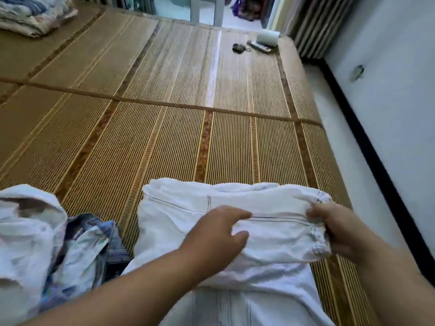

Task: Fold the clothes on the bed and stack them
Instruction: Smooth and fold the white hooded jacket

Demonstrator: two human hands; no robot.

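the white trousers (235,231) lie on the woven mat (164,137) of the bed, partly folded over. the left hand (219,229) pinches the folded edge near its middle; the right hand (334,224) grips the same edge at its right end. a pile of unfolded clothes (47,243) sits just left.

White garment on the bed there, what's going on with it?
A person is folding the white garment on the bed's woven mat. The left hand grips its doubled-over edge near the middle, and the right hand grips the right end. A heap of unfolded clothes lies to the left, and a folded pile sits at the far left corner.
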